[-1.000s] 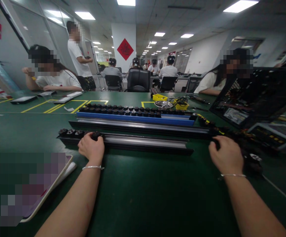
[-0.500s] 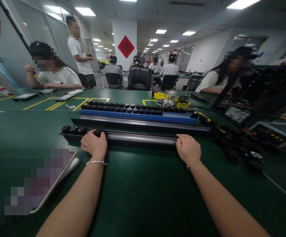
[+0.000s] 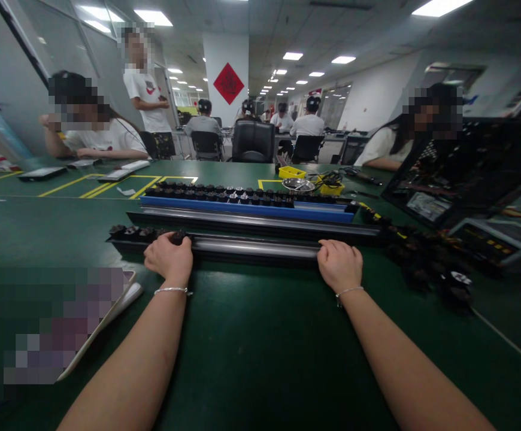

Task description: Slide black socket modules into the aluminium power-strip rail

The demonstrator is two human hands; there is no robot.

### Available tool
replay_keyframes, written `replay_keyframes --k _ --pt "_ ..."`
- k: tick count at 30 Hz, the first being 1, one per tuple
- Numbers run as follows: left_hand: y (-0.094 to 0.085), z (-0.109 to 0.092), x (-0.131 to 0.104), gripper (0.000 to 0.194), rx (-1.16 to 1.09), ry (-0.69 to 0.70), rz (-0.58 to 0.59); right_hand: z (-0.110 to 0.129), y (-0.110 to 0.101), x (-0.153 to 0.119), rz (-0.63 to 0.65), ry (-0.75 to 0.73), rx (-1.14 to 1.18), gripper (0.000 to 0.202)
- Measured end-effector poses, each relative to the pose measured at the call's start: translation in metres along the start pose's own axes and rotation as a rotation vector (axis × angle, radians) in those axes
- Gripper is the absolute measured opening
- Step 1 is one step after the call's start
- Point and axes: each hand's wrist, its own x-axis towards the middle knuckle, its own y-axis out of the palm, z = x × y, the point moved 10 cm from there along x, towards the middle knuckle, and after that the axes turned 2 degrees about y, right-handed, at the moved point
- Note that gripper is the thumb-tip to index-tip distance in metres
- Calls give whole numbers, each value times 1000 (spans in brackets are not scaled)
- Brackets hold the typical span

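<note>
A long black rail point(image 3: 256, 246) with a shiny metal channel lies across the table in front of me. Several small black parts point(image 3: 130, 231) sit in a row at its left end. My left hand point(image 3: 169, 257) is closed around the rail beside that row, and a small black part point(image 3: 178, 237) shows at its fingertips. Toward the right end, my right hand point(image 3: 342, 264) grips the rail with its fingers curled over the top edge. Its fingertips are partly hidden. Behind lie a second black rail point(image 3: 251, 220) and a blue rail point(image 3: 242, 207) carrying rows of black parts.
A pile of black parts point(image 3: 422, 257) lies at the right, near a metal-cased box point(image 3: 498, 242) and an open black computer case point(image 3: 471, 173). Yellow trays point(image 3: 291, 172) and a metal dish point(image 3: 299, 185) stand behind. A phone point(image 3: 76, 329) lies at left. Co-workers sit around.
The view has shifted slightly. Both hands keep their places on the rail. At the back left, the standing person has turned a little toward me.
</note>
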Motion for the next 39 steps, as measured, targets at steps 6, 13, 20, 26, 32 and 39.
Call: replay_keyframes --k 6,13,20,26,32,39 --pt "2 0 1 37 3 20 -13 -2 2 0 0 8 10 36" --pt "3 -2 1 36 1 19 16 -2 3 0 11 14 16 35" --pt "4 -6 0 37 14 41 39 -2 1 1 10 8 26 34" --pt "6 -9 0 39 -20 49 81 -5 4 3 14 13 35 33" --pt "5 -8 0 38 -32 48 69 -6 6 4 11 4 34 33" --pt "10 -13 -2 37 -25 82 100 -6 6 5 40 2 25 33"
